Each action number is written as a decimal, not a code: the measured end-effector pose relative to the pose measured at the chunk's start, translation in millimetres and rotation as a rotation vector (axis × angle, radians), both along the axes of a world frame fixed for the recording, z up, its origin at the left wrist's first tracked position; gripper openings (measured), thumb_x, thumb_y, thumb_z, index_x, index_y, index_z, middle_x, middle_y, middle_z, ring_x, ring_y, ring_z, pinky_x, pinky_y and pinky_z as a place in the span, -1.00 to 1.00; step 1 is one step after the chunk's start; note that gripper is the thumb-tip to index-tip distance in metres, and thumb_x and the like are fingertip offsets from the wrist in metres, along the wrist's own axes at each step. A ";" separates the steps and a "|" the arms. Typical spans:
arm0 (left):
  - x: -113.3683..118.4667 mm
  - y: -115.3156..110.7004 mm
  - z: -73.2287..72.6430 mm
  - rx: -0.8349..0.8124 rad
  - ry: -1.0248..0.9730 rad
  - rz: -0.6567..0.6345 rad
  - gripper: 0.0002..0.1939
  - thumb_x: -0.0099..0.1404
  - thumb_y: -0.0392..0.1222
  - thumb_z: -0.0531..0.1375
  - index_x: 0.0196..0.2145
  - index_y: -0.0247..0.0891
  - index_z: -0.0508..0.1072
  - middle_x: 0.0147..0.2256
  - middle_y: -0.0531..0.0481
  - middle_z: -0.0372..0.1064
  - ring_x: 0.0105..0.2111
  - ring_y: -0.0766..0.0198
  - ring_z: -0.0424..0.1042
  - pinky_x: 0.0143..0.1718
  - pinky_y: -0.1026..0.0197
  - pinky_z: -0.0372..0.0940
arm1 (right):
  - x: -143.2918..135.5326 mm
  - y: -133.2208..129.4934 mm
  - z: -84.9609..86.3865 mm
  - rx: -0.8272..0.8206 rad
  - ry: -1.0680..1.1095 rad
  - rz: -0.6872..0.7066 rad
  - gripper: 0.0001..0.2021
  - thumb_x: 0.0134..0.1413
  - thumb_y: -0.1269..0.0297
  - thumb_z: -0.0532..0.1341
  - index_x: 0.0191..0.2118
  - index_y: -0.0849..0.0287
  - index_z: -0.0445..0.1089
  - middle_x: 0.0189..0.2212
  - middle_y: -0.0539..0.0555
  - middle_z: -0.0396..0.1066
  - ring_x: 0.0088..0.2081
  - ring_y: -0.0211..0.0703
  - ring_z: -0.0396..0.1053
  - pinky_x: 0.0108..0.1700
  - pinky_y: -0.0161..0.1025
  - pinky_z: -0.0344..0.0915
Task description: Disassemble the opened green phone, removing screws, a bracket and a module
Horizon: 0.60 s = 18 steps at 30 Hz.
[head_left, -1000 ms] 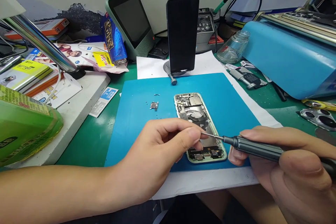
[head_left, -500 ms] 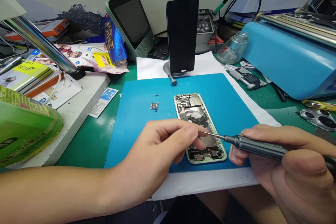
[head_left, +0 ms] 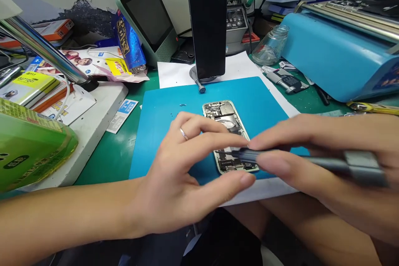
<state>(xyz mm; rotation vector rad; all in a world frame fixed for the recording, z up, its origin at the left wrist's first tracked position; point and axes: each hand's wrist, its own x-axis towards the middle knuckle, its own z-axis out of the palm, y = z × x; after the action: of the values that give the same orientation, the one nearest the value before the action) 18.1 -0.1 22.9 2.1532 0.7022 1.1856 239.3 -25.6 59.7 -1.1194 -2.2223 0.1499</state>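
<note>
A dark grey screwdriver (head_left: 324, 162) lies in my right hand (head_left: 305, 153), pinched between thumb and index finger and blurred by motion. Its front end points left over an opened phone (head_left: 226, 110) with bare inner parts and a pale green frame. My left hand (head_left: 183, 174), a ring on one finger, is open, thumb spread away from the index finger. That index fingertip is close to my right index fingertip; whether they touch I cannot tell. Both hands cover part of the phone, which lies on a blue mat (head_left: 149, 133).
A tiny part (head_left: 183, 104) lies on the mat left of the phone. Behind stand a dark phone on a stand (head_left: 208, 33), a smart display (head_left: 149, 16) and a glass jar (head_left: 270, 45). At left are a green packet (head_left: 31, 149) and a lamp pole (head_left: 50, 52); at right, a blue machine (head_left: 336, 58).
My left fingers have let go of the screwdriver's tip and spread apart. My right hand has moved left with the screwdriver, its grip now nearer the front. The view has shifted slightly.
</note>
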 end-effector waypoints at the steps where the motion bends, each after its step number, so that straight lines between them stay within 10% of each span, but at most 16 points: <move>1: 0.9 0.7 -0.9 -0.023 -0.003 0.011 -0.75 0.34 -0.25 0.42 -0.05 -0.21 0.56 -0.16 0.01 0.55 -0.10 0.21 0.41 0.00 0.08 0.25 | -3.8 4.7 4.2 0.017 -0.026 0.036 -0.82 0.34 0.12 0.24 -0.26 0.05 0.50 -0.45 -0.25 0.39 -0.47 -0.77 0.28 -0.45 -0.71 0.14; 10: 2.7 5.5 -2.8 -0.118 0.002 0.031 -0.88 0.34 -0.21 0.42 -0.19 -0.13 0.56 -0.24 0.13 0.59 -0.19 0.22 0.44 -0.04 0.03 0.25 | -20.0 13.0 11.4 0.048 -0.096 -0.066 -0.58 0.40 0.04 0.15 -0.41 0.20 0.48 -0.64 -0.10 0.17 -0.58 -0.66 0.04 -0.51 -0.49 -0.05; 18: 0.9 4.1 -4.4 -0.169 -0.019 0.020 -0.92 0.38 -0.19 0.39 -0.26 -0.09 0.57 -0.23 0.20 0.61 -0.16 0.24 0.51 -0.03 0.03 0.29 | -19.2 10.6 1.1 -0.097 0.137 -0.130 -0.65 0.35 -0.07 0.21 -0.05 0.12 0.27 -0.34 -0.11 0.30 -0.35 -0.68 0.28 -0.39 -0.63 0.18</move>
<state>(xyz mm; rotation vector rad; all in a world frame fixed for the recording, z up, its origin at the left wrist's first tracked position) 19.0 3.9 18.5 1.9967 0.7886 1.1143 220.1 -15.0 60.7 -1.2638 -2.0334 0.2741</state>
